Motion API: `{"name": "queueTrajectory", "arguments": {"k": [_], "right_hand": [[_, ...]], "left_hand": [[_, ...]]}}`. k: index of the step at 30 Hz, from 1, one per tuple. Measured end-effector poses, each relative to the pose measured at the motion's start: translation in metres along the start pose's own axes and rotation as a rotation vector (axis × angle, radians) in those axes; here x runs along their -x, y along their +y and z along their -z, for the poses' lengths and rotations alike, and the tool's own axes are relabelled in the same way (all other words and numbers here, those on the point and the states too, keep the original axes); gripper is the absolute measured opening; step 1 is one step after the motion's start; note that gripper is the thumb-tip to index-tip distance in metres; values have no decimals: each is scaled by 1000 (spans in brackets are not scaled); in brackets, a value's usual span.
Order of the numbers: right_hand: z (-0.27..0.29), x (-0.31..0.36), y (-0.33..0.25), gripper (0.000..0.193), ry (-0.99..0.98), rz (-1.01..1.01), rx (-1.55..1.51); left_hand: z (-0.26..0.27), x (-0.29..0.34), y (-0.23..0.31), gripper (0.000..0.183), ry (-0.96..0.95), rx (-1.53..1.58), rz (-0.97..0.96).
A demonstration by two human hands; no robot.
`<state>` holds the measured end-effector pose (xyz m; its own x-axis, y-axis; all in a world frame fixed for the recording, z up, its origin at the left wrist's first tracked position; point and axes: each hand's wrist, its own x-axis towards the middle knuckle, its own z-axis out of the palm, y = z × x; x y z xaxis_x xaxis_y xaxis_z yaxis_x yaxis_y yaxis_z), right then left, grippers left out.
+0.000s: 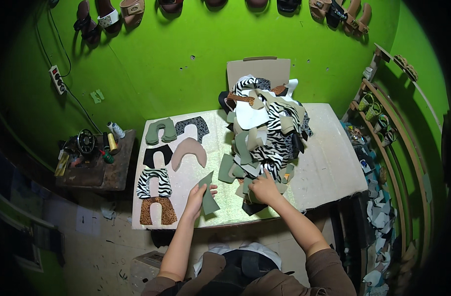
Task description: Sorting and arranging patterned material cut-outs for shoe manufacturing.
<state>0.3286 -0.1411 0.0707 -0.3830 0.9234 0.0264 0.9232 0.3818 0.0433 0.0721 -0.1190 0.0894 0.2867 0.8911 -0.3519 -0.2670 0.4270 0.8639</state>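
Observation:
My left hand (197, 200) is closed around a flat olive-green cut piece (209, 200), held upright over the table's near edge. My right hand (264, 189) is at the near side of a tall heap of cut material pieces (274, 133). Its index finger stretches toward the zebra-striped scraps while the other fingers curl in among green pieces; what they grip is hidden. Left of the heap lie curved pieces sorted by look: green ones (160, 131), a grey-black patterned one (193, 127), black (157, 156), beige-pink (190, 152), zebra-striped (154, 183) and leopard-print (159, 211).
A pale-topped table (329, 148) carries everything, with a cardboard sheet (259, 70) behind the heap. At left stands a sewing machine (86, 143) with thread spools (116, 130). A wooden rack (390, 138) with sandals is on the right; more sandals (132, 11) line the green wall.

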Motion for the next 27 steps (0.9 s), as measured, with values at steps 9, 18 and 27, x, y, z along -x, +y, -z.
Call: {"name": "queueTrajectory", "arguments": {"k": [9, 18, 27], "right_hand": [[82, 27, 32, 21, 141, 195, -590], [102, 31, 25, 26, 0, 468, -785], [97, 28, 30, 28, -189, 545, -1103]], "left_hand": [[-58, 8, -18, 27, -4, -47, -127], [-94, 20, -47, 32, -75, 71, -155], [-102, 26, -53, 32, -39, 228, -178]]}}
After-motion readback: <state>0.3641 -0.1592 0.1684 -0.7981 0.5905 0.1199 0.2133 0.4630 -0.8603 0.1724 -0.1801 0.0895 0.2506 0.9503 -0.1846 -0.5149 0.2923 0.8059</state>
